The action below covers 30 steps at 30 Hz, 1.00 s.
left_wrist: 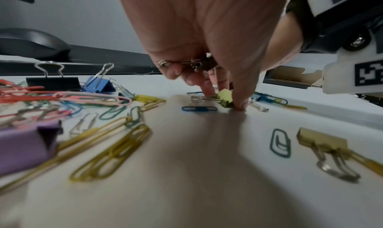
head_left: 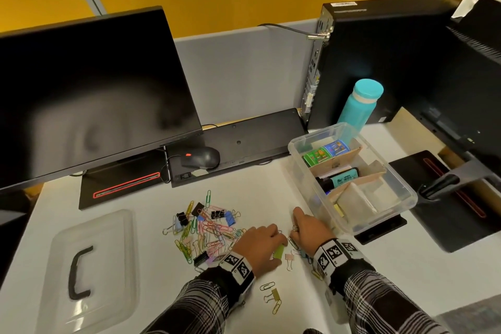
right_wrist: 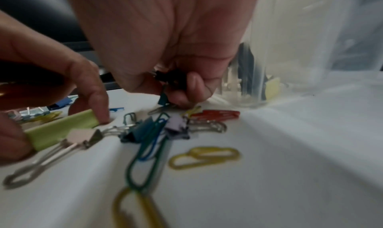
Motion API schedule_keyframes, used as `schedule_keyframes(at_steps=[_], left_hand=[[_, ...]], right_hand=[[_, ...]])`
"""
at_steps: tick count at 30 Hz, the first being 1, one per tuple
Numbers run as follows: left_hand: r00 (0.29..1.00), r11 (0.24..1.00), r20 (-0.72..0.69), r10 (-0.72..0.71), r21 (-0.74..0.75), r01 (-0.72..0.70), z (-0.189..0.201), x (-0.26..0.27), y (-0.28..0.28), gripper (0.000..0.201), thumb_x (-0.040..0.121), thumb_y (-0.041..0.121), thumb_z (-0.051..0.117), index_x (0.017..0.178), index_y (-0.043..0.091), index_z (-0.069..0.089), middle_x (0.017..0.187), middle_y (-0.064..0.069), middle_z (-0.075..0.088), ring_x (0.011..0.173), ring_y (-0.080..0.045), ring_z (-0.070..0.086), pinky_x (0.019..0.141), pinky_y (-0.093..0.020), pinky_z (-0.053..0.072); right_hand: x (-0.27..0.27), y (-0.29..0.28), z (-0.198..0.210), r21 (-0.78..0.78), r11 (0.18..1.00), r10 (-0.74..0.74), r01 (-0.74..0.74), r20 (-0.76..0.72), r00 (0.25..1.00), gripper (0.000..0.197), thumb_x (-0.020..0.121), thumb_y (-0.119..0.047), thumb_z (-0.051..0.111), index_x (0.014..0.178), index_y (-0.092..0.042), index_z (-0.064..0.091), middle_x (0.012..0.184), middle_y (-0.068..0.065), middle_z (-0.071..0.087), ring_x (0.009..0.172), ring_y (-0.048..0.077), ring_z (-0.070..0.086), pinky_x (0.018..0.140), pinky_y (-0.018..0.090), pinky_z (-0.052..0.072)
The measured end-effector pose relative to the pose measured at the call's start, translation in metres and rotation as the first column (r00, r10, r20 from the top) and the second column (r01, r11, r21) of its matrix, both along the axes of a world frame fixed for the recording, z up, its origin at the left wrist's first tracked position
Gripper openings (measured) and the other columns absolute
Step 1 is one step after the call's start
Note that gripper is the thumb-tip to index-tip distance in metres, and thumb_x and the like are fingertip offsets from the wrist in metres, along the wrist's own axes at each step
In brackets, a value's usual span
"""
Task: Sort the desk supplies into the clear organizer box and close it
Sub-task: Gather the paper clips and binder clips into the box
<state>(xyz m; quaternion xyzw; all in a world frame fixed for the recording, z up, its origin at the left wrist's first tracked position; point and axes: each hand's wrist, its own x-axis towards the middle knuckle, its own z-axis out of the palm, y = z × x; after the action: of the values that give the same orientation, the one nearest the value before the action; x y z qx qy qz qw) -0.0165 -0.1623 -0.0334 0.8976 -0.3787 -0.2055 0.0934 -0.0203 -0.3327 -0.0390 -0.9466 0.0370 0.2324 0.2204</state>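
Observation:
Coloured paper clips and binder clips (head_left: 206, 228) lie in a heap on the white desk. My left hand (head_left: 260, 241) reaches just right of the heap. In the left wrist view its curled fingers (left_wrist: 176, 71) hold a black binder clip (left_wrist: 201, 63), while thumb and forefinger pinch a green binder clip (left_wrist: 225, 98) lying on the desk. My right hand (head_left: 303, 230) is beside the clear organizer box (head_left: 385, 213) and grips dark binder clips (right_wrist: 172, 78) in its curled fingers. The box stands open with cardboard dividers, holding markers and small packs. Its clear lid (head_left: 92, 266) lies at the far left.
A monitor (head_left: 89, 95) and a mouse (head_left: 200, 157) on an upturned keyboard (head_left: 244, 138) stand behind the heap. A teal bottle (head_left: 360, 103) and a PC tower (head_left: 379, 62) stand behind the box. A second monitor's stand (head_left: 439, 187) is at the right. Loose clips (head_left: 272, 295) lie near the front edge.

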Motion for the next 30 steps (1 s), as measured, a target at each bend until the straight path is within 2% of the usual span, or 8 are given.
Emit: schedule_keyframes(at_steps=[5, 9, 13, 16, 19, 22, 25, 30], left_hand=[[0.981, 0.951, -0.088, 0.175, -0.242, -0.191, 0.024, 0.002, 0.01, 0.038, 0.09, 0.04, 0.056, 0.123, 0.024, 0.049, 0.118, 0.007, 0.05, 0.093, -0.013, 0.053, 0.086, -0.028, 0.041], [0.875, 0.78, -0.234, 0.423, -0.397, -0.483, 0.046, 0.013, 0.033, 0.031, 0.092, 0.033, 0.057, 0.119, 0.027, 0.045, 0.084, 0.016, 0.052, 0.061, 0.003, 0.051, 0.061, -0.012, 0.043], [0.735, 0.622, -0.319, 0.598, -0.393, -0.677, 0.046, 0.035, 0.062, 0.025, 0.094, 0.028, 0.054, 0.114, 0.029, 0.04, 0.077, 0.004, 0.062, 0.063, -0.001, 0.06, 0.063, -0.023, 0.051], [0.731, 0.667, -0.215, 0.648, -0.304, -0.68, 0.034, 0.048, 0.07, 0.023, 0.092, 0.026, 0.056, 0.112, 0.025, 0.044, 0.091, 0.003, 0.059, 0.073, -0.008, 0.06, 0.069, -0.029, 0.051], [0.765, 0.745, -0.149, 0.626, -0.173, -0.644, 0.022, 0.053, 0.069, 0.021, 0.09, 0.028, 0.058, 0.108, 0.024, 0.049, 0.108, 0.002, 0.053, 0.086, -0.016, 0.061, 0.082, -0.036, 0.052], [0.808, 0.805, -0.097, 0.58, -0.081, -0.588, 0.014, 0.055, 0.065, 0.028, 0.086, 0.029, 0.062, 0.111, 0.024, 0.05, 0.111, 0.001, 0.054, 0.089, -0.015, 0.06, 0.084, -0.033, 0.053], [0.859, 0.859, -0.025, 0.512, 0.003, -0.512, 0.013, 0.057, 0.061, 0.032, 0.087, 0.035, 0.061, 0.114, 0.024, 0.051, 0.112, 0.004, 0.05, 0.099, -0.014, 0.055, 0.087, -0.028, 0.047], [0.885, 0.884, 0.032, 0.464, 0.04, -0.465, 0.012, 0.059, 0.058, 0.011, 0.091, 0.029, 0.056, 0.1, 0.021, 0.055, 0.105, 0.002, 0.055, 0.095, -0.015, 0.055, 0.088, -0.03, 0.048]], right_hand=[[-0.013, -0.001, 0.006, 0.134, 0.99, -0.067, 0.054, 0.092, 0.993, 0.038, 0.091, -0.02, 0.045, 0.128, -0.019, 0.036, 0.08, 0.004, 0.057, 0.064, 0.014, 0.048, 0.061, 0.028, 0.04], [-0.019, 0.004, 0.029, 0.277, 0.961, -0.09, 0.023, 0.232, 0.969, 0.016, 0.092, -0.015, 0.044, 0.107, -0.022, 0.043, 0.07, -0.01, 0.046, 0.059, 0.004, 0.043, 0.053, 0.016, 0.032], [-0.024, 0.008, 0.068, 0.326, 0.945, -0.174, 0.006, 0.489, 0.855, 0.02, 0.09, -0.014, 0.046, 0.109, -0.021, 0.045, 0.071, -0.016, 0.041, 0.059, -0.001, 0.042, 0.052, 0.012, 0.03], [-0.027, -0.004, 0.091, 0.382, 0.923, -0.287, 0.043, 0.612, 0.737, 0.021, 0.087, -0.022, 0.04, 0.108, -0.021, 0.044, 0.079, -0.016, 0.045, 0.064, -0.001, 0.046, 0.055, 0.011, 0.034], [-0.024, -0.029, 0.098, 0.439, 0.878, -0.448, 0.191, 0.613, 0.651, 0.017, 0.09, -0.023, 0.04, 0.107, -0.024, 0.042, 0.088, -0.003, 0.053, 0.073, 0.006, 0.052, 0.064, 0.018, 0.042], [-0.022, -0.05, 0.088, 0.276, 0.903, -0.428, 0.329, 0.526, 0.734, 0.029, 0.09, -0.034, 0.051, 0.113, -0.019, 0.043, 0.103, 0.001, 0.053, 0.091, 0.016, 0.051, 0.078, 0.03, 0.047], [-0.029, -0.054, 0.079, 0.011, 0.971, -0.218, 0.238, 0.452, 0.865, 0.042, 0.088, -0.06, 0.042, 0.11, -0.024, 0.045, 0.098, -0.005, 0.052, 0.09, 0.014, 0.049, 0.077, 0.031, 0.047], [-0.035, -0.069, 0.092, 0.064, 0.968, -0.234, 0.242, 0.569, 0.788, 0.031, 0.094, -0.042, 0.039, 0.103, -0.021, 0.06, 0.101, -0.001, 0.062, 0.091, 0.014, 0.053, 0.074, 0.028, 0.042]])
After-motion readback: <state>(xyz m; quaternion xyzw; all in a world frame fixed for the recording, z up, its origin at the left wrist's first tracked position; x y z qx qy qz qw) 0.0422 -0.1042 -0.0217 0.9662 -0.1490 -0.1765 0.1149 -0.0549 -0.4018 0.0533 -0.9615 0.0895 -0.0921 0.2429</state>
